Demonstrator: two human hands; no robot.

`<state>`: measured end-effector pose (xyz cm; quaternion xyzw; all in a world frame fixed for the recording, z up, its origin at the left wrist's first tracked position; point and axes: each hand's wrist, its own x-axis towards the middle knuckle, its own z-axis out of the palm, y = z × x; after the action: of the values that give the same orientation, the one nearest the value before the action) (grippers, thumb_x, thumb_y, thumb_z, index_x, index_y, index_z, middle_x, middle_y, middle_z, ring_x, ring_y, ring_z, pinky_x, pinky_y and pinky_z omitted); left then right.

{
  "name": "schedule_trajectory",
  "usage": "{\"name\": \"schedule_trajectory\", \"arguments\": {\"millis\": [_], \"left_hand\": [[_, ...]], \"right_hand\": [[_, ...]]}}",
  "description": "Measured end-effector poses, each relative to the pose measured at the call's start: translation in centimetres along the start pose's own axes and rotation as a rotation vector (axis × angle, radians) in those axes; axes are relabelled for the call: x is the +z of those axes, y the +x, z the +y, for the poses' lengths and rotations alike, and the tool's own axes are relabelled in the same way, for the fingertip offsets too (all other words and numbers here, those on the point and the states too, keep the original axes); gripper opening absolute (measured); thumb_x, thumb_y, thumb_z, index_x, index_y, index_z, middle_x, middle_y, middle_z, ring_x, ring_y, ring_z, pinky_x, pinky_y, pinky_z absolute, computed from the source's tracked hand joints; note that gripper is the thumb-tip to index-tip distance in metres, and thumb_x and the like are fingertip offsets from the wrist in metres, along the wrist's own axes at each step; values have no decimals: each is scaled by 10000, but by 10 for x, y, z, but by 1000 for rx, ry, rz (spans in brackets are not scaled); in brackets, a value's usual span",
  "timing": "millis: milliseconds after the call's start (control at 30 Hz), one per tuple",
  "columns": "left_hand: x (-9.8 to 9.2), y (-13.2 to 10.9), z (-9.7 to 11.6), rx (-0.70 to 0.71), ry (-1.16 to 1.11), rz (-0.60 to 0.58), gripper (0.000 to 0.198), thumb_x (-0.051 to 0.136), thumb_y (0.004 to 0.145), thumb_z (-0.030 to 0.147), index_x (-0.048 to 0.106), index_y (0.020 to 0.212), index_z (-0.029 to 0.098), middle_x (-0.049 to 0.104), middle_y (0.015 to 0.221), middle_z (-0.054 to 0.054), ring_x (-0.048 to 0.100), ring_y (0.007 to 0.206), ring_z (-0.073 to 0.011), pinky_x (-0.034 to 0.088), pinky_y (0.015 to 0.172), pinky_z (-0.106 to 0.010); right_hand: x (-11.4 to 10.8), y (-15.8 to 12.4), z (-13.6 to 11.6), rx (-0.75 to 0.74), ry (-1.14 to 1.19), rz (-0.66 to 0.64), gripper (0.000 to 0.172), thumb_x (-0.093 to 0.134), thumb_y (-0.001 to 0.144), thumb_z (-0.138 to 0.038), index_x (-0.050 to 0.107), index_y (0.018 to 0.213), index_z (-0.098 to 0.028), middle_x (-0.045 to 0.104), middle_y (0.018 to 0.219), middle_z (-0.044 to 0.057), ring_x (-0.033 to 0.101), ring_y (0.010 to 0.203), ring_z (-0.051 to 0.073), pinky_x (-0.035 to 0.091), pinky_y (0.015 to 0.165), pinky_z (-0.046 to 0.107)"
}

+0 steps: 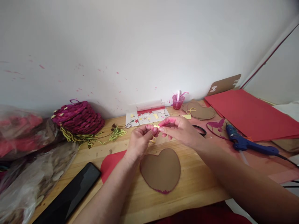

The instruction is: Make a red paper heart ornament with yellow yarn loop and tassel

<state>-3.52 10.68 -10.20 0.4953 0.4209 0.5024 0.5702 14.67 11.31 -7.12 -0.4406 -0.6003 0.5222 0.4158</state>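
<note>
Both hands meet above the middle of the table, holding a small yellow paper piece (156, 126), perhaps a star. My left hand (142, 137) pinches its left side between thumb and fingertips. My right hand (176, 128) pinches the right side, with pink stains on its fingers. Just below the hands lies a brown cardboard heart (160, 170) with magenta paint along its lower edge. A red paper heart (112, 163) is partly hidden under my left forearm. Behind the hands a white sheet (130, 119) carries several small coloured stars.
A stack of magenta hearts (81, 118) with yellow cords stands at the left, near plastic bags (35, 177) and a black phone (70, 194). At the right lie a blue glue gun (252, 145), red sheets (254, 113) and cardboard hearts (203, 112). A paint cup (177, 102) stands by the wall.
</note>
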Motion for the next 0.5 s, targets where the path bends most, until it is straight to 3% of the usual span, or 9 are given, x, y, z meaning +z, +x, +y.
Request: {"name": "schedule_trajectory", "arguments": {"millis": [133,333,500], "left_hand": [[-4,2,-1,37,44,-54,292,852,753,414,729,786,151,716,713,-33,603,665,-126,441,648,-244],[-9,2,5,28,-7,-217,285,881,734,392,730,779,154,711,711,-28,610,680,-135,465,694,-263],[-10,1,9,10,-14,-301,311,885,728,423,729,765,157,711,706,-37,623,681,-147,472,709,-281]], "right_hand": [[0,-2,-1,10,17,-5,331,856,725,-433,717,843,-156,699,668,11,614,569,106,487,505,223],[-10,2,0,122,165,-233,353,853,747,-470,718,799,-148,693,654,14,622,588,98,464,503,199],[-16,0,-1,178,233,-331,327,855,749,-439,698,775,-153,715,711,19,624,594,91,443,490,189]]}}
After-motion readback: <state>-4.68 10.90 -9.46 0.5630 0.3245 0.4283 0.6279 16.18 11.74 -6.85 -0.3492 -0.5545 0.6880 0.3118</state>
